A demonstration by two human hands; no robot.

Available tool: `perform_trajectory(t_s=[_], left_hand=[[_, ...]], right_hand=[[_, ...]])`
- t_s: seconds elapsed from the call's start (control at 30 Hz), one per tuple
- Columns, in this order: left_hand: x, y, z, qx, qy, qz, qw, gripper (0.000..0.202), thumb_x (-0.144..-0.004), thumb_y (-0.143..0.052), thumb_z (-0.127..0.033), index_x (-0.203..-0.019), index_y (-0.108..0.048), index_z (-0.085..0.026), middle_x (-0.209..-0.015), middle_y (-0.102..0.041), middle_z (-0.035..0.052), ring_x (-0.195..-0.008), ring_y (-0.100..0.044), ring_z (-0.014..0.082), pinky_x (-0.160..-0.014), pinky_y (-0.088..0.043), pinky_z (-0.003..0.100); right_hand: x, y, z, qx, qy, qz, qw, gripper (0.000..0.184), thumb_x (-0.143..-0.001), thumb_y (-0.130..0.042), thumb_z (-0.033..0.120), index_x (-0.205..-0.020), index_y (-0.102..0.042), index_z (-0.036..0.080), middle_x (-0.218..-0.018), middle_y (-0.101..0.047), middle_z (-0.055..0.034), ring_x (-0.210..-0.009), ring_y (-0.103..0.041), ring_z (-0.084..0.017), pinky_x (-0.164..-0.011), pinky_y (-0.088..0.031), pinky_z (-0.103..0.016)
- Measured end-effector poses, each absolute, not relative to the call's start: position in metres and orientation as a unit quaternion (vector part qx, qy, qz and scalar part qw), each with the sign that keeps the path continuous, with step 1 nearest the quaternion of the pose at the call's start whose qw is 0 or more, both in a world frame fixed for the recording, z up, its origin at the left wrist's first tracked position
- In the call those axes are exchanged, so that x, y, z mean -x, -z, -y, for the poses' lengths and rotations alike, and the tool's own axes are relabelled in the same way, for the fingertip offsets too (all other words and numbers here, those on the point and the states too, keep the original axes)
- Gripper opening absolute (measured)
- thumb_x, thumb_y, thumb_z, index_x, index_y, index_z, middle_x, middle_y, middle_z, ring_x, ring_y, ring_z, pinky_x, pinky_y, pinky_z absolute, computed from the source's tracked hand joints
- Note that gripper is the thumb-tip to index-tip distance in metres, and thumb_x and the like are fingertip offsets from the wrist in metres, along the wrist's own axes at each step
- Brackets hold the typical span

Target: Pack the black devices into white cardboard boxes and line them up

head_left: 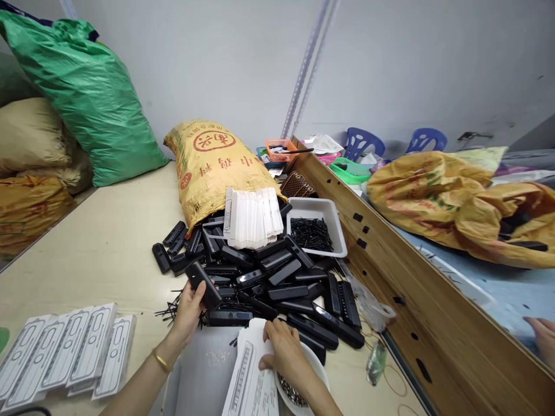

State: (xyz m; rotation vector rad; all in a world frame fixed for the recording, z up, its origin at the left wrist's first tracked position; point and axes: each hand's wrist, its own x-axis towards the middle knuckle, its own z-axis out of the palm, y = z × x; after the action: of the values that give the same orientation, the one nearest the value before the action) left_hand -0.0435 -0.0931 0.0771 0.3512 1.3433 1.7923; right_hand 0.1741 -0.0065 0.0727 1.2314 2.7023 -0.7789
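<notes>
My left hand (188,312) is closed around a black plastic casing (203,284), held tilted just above the table at the near edge of a heap of similar black casings (277,283). A gold bangle circles that wrist. My right hand (284,349) rests fingers-down on a white printed card (254,381) that lies partly over a white bowl (314,361) of small dark parts. The fingers are curled onto the card's top edge. Thin black pins (171,309) lie scattered by my left hand.
A yellow woven sack (208,164) spills casings; a stack of white cards (251,216) leans on it. A white tray (336,231) holds black pins. White cards (65,352) lie in a row at left. A wooden divider (416,300) runs along the right; another person's hand (541,338) shows beyond it.
</notes>
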Motion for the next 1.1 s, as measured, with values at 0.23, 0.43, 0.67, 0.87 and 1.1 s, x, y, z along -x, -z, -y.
perform_trajectory(t_s=[0.23, 0.43, 0.67, 0.87, 1.1], left_hand=[[0.025, -0.063, 0.05, -0.192, -0.659, -0.66, 0.306, 0.05, -0.051, -0.08, -0.031, -0.096, -0.063, -0.019, -0.113, -0.049, 0.0115, -0.125, -0.03, 0.0337, -0.103, -0.025, 0.044], [0.011, -0.1, 0.084, -0.275, -0.613, -0.567, 0.476, 0.057, -0.064, -0.074, -0.028, -0.117, -0.056, -0.024, -0.125, -0.046, 0.0113, -0.12, -0.04, 0.0285, -0.1, -0.032, 0.039], [-0.058, -0.086, 0.124, -0.127, -0.566, -0.31, 0.753, 0.047, -0.075, -0.062, -0.047, -0.108, -0.054, -0.015, -0.08, -0.064, 0.0099, -0.06, -0.063, 0.0166, -0.063, -0.05, 0.032], [-0.048, -0.097, 0.113, -0.171, -0.618, -0.399, 0.655, 0.075, -0.076, -0.06, -0.049, -0.136, -0.017, -0.035, -0.109, -0.06, 0.0121, -0.072, -0.067, 0.0218, -0.062, -0.052, 0.034], [-0.035, -0.099, 0.11, -0.259, -0.59, -0.51, 0.569, 0.054, -0.078, -0.054, -0.052, -0.12, -0.037, -0.024, -0.121, -0.053, 0.0113, -0.109, -0.054, 0.0238, -0.09, -0.043, 0.033]], right_hand=[[-0.178, -0.073, 0.002, -0.41, 0.315, -0.856, -0.006, 0.013, -0.063, -0.058, 0.01, -0.067, -0.05, 0.019, -0.076, -0.057, -0.0003, -0.081, -0.05, -0.02, -0.074, -0.028, -0.03], [-0.171, -0.106, -0.02, -0.393, 0.364, -0.831, -0.149, 0.012, -0.073, -0.056, 0.017, -0.064, -0.048, 0.02, -0.069, -0.057, 0.0009, -0.072, -0.049, -0.018, -0.078, -0.031, -0.034], [-0.173, -0.115, -0.009, -0.216, 0.713, -0.624, -0.237, 0.028, -0.07, -0.066, 0.036, -0.063, -0.043, 0.021, -0.063, -0.055, 0.0014, -0.059, -0.048, -0.014, -0.058, -0.039, -0.028], [-0.156, -0.094, 0.036, -0.378, 0.607, -0.583, -0.386, 0.026, -0.079, -0.059, 0.038, -0.1, -0.058, 0.023, -0.102, -0.059, -0.0068, -0.092, -0.055, -0.021, -0.077, -0.044, -0.032], [-0.125, -0.084, 0.051, -0.385, 0.613, -0.571, -0.387, 0.022, -0.085, -0.05, 0.041, -0.08, -0.056, 0.021, -0.083, -0.057, -0.0016, -0.079, -0.054, -0.017, -0.073, -0.043, -0.027]])
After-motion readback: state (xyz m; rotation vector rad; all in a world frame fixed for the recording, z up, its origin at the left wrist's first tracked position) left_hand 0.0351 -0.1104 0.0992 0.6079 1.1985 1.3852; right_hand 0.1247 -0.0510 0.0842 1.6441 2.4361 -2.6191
